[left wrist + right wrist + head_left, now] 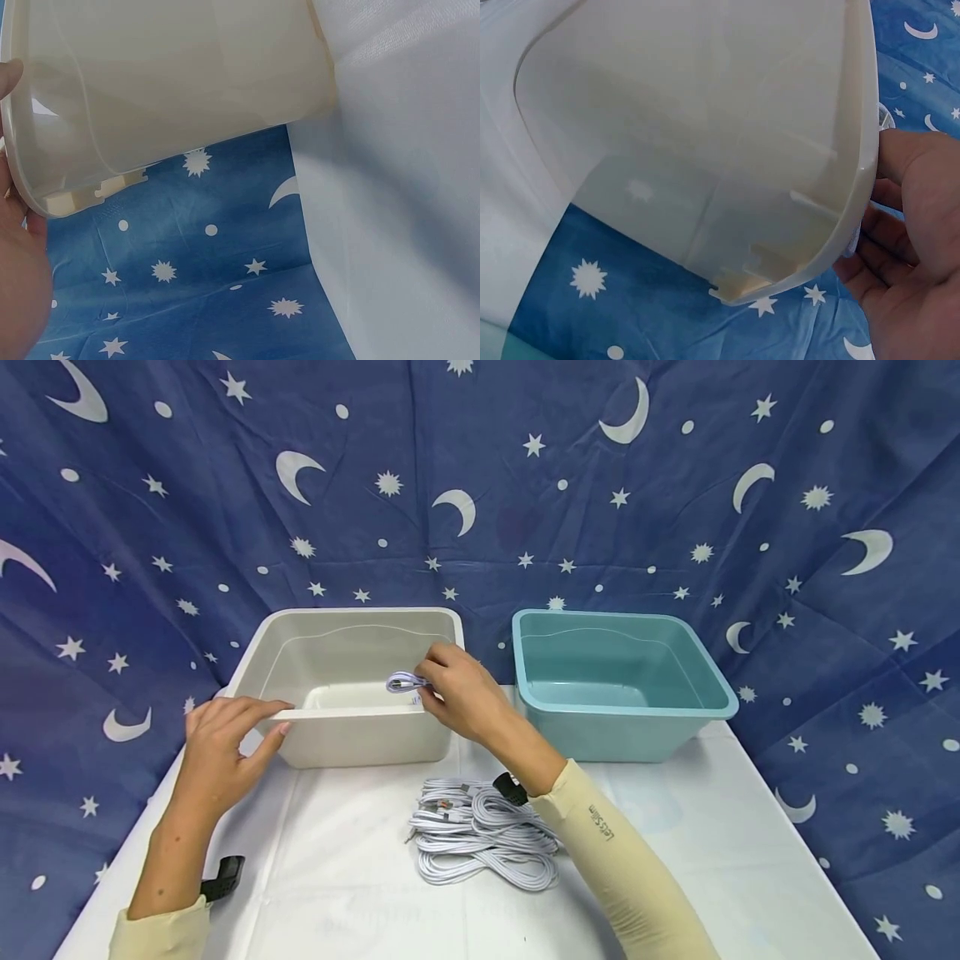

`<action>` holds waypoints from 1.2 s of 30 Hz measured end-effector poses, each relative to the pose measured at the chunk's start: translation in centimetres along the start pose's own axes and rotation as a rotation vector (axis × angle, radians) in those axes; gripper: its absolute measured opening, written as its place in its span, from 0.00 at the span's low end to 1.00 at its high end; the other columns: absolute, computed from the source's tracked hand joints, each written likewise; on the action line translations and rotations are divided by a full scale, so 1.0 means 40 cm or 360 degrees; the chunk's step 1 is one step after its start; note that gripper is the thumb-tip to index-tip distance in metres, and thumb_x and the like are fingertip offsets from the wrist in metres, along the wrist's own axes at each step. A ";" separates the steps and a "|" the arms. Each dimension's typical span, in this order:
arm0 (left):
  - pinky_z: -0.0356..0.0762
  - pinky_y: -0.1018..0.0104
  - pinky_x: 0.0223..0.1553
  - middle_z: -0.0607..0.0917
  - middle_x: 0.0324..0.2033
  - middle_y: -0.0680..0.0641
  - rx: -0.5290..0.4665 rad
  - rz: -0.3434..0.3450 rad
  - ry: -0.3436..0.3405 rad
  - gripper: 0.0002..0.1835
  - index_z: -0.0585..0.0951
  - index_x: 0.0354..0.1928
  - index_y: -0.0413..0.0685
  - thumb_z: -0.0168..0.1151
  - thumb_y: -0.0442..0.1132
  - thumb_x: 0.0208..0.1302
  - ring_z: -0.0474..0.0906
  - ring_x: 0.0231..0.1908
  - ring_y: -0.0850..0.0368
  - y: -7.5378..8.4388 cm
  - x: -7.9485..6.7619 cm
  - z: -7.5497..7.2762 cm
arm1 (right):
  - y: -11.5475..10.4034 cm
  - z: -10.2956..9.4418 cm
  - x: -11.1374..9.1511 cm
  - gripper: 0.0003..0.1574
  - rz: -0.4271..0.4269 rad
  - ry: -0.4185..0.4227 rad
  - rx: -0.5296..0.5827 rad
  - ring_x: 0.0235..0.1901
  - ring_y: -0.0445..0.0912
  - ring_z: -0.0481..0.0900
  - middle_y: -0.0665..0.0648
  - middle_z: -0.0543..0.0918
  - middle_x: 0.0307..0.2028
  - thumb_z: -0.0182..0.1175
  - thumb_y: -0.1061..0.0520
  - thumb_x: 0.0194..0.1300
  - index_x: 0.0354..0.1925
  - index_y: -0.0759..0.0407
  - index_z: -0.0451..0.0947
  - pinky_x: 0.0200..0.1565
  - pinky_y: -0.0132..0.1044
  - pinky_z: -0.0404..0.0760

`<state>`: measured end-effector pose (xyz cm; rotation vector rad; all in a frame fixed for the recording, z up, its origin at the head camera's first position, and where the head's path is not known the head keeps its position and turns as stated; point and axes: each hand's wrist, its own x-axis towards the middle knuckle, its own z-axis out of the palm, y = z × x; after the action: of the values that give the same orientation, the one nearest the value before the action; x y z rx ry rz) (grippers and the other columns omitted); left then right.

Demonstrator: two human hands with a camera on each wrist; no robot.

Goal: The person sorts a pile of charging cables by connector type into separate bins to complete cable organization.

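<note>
A whitish plastic bin stands at the back left of the table. My left hand holds its front left corner, fingers over the rim and thumb at the outer face. In the left wrist view, the left hand shows at the bin's rim. Above the bin's right front, my right hand pinches a coiled white cable with metal plugs. The right wrist view has the right hand beside the rim, and the cable is mostly hidden there.
A pile of coiled white cables lies on the white-covered table below my right forearm. To the right stands a teal bin. Behind everything hangs a blue cloth with moons and stars.
</note>
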<state>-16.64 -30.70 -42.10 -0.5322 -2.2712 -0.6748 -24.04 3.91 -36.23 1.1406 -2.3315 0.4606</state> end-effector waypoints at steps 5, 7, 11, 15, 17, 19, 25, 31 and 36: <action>0.58 0.43 0.61 0.90 0.42 0.46 0.0011 0.0004 -0.0003 0.15 0.90 0.52 0.50 0.74 0.36 0.62 0.77 0.48 0.45 0.000 0.000 -0.001 | -0.002 0.003 0.000 0.08 0.0002 0.0023 0.0027 0.45 0.48 0.79 0.54 0.81 0.42 0.69 0.63 0.67 0.45 0.60 0.87 0.49 0.39 0.79; 0.58 0.43 0.61 0.90 0.42 0.46 0.0018 0.0003 -0.0001 0.15 0.90 0.52 0.50 0.74 0.36 0.62 0.77 0.48 0.45 -0.001 0.001 0.000 | -0.003 0.002 -0.002 0.09 0.0001 0.0030 0.0027 0.46 0.48 0.79 0.54 0.81 0.43 0.69 0.63 0.67 0.46 0.60 0.87 0.49 0.38 0.79; 0.58 0.43 0.61 0.90 0.43 0.46 0.0018 -0.0001 0.0001 0.15 0.90 0.52 0.50 0.74 0.37 0.62 0.77 0.48 0.45 -0.002 0.002 0.002 | -0.002 -0.001 -0.008 0.09 -0.0001 0.0063 0.0034 0.45 0.48 0.79 0.54 0.81 0.42 0.69 0.62 0.66 0.45 0.60 0.87 0.49 0.39 0.78; 0.58 0.43 0.61 0.90 0.43 0.46 0.0015 -0.0006 -0.0004 0.15 0.90 0.52 0.50 0.75 0.37 0.62 0.77 0.48 0.45 -0.001 0.001 0.001 | -0.002 -0.003 -0.019 0.09 0.0011 0.0087 0.0045 0.43 0.49 0.78 0.54 0.81 0.42 0.69 0.62 0.66 0.45 0.60 0.86 0.48 0.39 0.78; 0.58 0.43 0.60 0.90 0.43 0.46 0.0016 -0.0006 -0.0003 0.15 0.90 0.52 0.50 0.75 0.36 0.62 0.76 0.48 0.45 -0.001 0.001 0.001 | -0.002 -0.004 -0.026 0.09 0.0022 0.0094 0.0051 0.43 0.49 0.79 0.54 0.81 0.42 0.69 0.61 0.66 0.45 0.60 0.86 0.47 0.40 0.78; 0.58 0.43 0.60 0.90 0.43 0.46 0.0019 -0.0005 -0.0004 0.15 0.90 0.52 0.50 0.74 0.36 0.62 0.77 0.48 0.45 0.000 0.000 0.002 | -0.001 -0.006 -0.033 0.09 0.0038 0.0093 0.0055 0.43 0.50 0.79 0.54 0.81 0.43 0.69 0.61 0.66 0.45 0.59 0.86 0.47 0.40 0.79; 0.58 0.43 0.60 0.89 0.42 0.46 0.0020 0.0013 -0.0007 0.15 0.90 0.52 0.50 0.74 0.36 0.62 0.77 0.48 0.45 0.003 0.002 0.001 | 0.009 -0.020 -0.049 0.10 0.0072 0.0075 0.0025 0.44 0.50 0.78 0.54 0.81 0.43 0.70 0.61 0.65 0.46 0.59 0.85 0.48 0.40 0.79; 0.59 0.42 0.58 0.89 0.42 0.46 0.0032 0.0023 -0.0031 0.15 0.90 0.52 0.49 0.74 0.36 0.62 0.77 0.47 0.45 0.005 0.012 -0.003 | 0.012 -0.031 -0.074 0.09 0.0057 0.0126 0.0016 0.40 0.49 0.78 0.54 0.81 0.42 0.65 0.61 0.67 0.46 0.59 0.84 0.44 0.39 0.78; 0.60 0.41 0.58 0.89 0.41 0.45 0.0044 0.0014 -0.0058 0.16 0.90 0.52 0.48 0.74 0.35 0.61 0.77 0.47 0.45 0.007 0.008 -0.014 | 0.009 -0.033 -0.097 0.12 0.0048 0.0154 0.0029 0.40 0.48 0.77 0.53 0.82 0.42 0.63 0.62 0.67 0.48 0.60 0.84 0.43 0.38 0.77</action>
<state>-16.44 -30.76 -41.44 -0.5450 -2.3077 -0.6330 -21.90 7.24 -37.42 1.0689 -2.2678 0.5372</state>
